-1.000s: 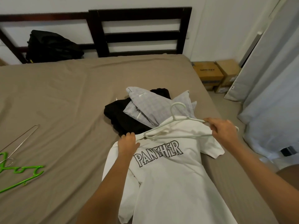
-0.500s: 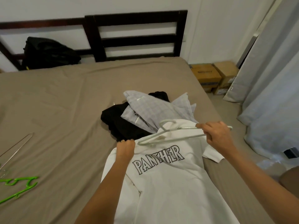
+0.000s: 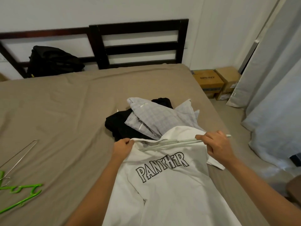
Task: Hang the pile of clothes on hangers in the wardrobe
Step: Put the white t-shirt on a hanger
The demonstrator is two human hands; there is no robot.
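A white T-shirt [image 3: 169, 190] printed PANTHER lies on the brown bed [image 3: 65, 115] in front of me. My left hand [image 3: 123, 148] pinches the left side of its collar. My right hand [image 3: 216, 148] grips a pale hanger [image 3: 177, 142], whose left end lies at the neck opening; its hook is hidden. Behind the shirt sit a grey checked garment [image 3: 159, 118] and a black garment [image 3: 120, 126] in a pile.
A green plastic hanger [image 3: 21, 198] and a wire hanger [image 3: 19, 154] lie at the bed's left. A black bag [image 3: 52, 62] leans on the dark headboard [image 3: 138, 44]. Cardboard boxes [image 3: 215, 84] and pale curtains [image 3: 275, 95] stand on the right.
My right hand tipped the hanger flat and slid it leftward toward the neck opening; its hook is no longer seen. My left hand lifted the collar's edge. The view shifted slightly.
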